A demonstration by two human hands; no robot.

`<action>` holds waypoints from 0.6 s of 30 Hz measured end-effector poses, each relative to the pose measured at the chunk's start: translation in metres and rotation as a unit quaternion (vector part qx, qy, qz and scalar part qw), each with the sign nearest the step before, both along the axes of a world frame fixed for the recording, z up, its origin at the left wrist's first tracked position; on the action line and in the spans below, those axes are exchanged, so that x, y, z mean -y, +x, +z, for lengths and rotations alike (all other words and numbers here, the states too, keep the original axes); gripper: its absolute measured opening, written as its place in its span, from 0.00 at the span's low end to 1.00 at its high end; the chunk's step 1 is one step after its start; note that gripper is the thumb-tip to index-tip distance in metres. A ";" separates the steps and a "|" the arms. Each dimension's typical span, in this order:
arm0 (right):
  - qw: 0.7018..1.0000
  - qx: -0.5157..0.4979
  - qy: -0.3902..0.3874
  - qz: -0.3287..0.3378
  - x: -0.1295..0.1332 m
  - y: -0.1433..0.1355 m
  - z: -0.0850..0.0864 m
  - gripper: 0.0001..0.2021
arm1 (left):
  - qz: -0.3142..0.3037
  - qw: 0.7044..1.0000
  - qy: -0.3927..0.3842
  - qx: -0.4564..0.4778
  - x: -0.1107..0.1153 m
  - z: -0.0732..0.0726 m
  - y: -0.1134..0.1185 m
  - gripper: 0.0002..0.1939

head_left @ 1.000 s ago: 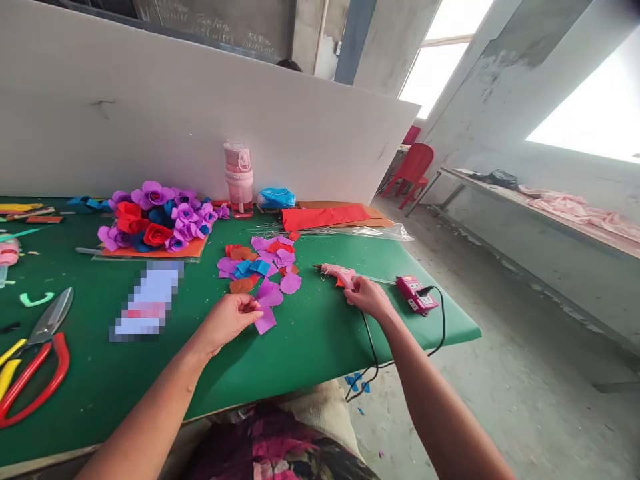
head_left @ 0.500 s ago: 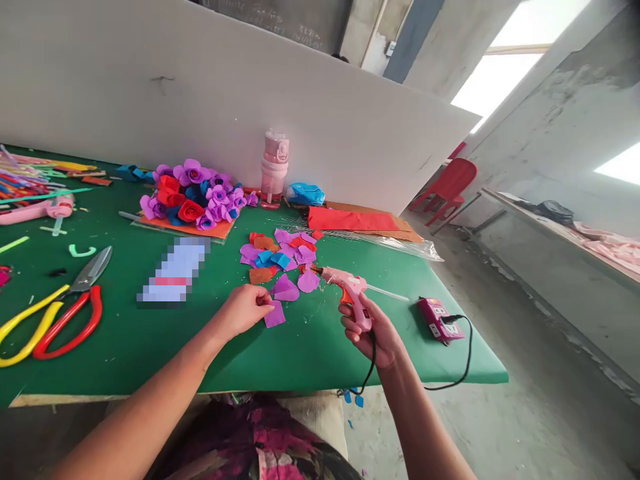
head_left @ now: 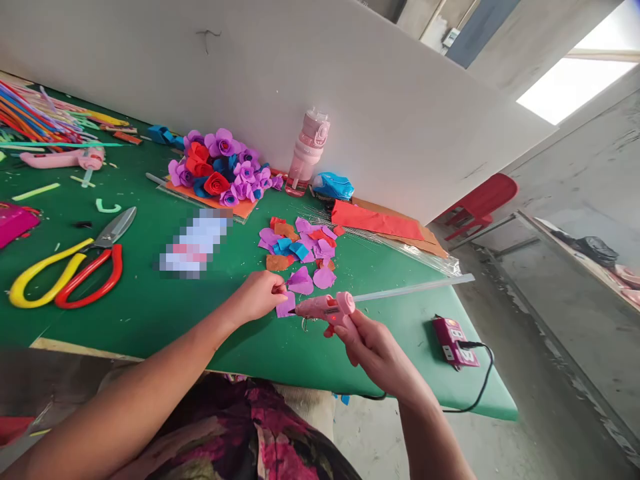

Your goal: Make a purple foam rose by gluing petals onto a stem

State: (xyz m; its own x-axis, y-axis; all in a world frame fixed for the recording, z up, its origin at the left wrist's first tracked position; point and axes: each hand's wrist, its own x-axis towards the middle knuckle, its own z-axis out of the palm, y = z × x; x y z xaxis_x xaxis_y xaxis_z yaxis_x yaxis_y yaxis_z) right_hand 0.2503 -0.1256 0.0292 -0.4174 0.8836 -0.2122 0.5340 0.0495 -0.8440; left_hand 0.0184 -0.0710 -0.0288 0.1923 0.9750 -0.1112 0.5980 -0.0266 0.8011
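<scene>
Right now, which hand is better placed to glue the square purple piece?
Likely your right hand: it grips the pink glue gun, which points at the square purple piece. Your left hand is at that piece's edge.

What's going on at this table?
A person is working at a green-topped table. Their left hand holds the edge of a flat, squarish purple paper-like piece. The right hand grips a pink plastic glue gun, its tip right by that piece; whether they touch is unclear. Just beyond lie loose purple, red, brown and blue cut pieces, and farther back a cluster of purple, red and blue handmade-looking flowers.
</scene>
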 end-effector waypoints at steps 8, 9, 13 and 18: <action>0.994 0.078 0.074 0.036 -0.003 -0.012 0.002 0.12 | -0.002 1.000 0.000 0.001 0.001 0.002 0.000 0.09; 0.992 0.084 0.080 0.040 -0.003 -0.013 0.002 0.12 | -0.001 1.000 -0.002 0.003 0.002 0.002 0.000 0.08; 0.989 0.098 0.095 0.056 -0.002 -0.014 0.003 0.12 | -0.004 1.000 -0.002 0.003 0.002 0.002 0.000 0.08; 0.986 0.112 0.102 0.066 0.000 -0.017 0.005 0.12 | -0.018 1.000 -0.004 -0.020 0.001 0.003 -0.001 0.08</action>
State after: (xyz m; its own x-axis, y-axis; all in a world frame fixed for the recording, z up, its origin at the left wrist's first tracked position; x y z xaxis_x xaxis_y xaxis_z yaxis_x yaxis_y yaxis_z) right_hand 0.2332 -0.1260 0.0345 -0.4947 0.8585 -0.1351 0.6834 0.2883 -0.6707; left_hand 0.0178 -0.0717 -0.0254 0.2221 0.9666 -0.1278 0.6279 -0.0415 0.7772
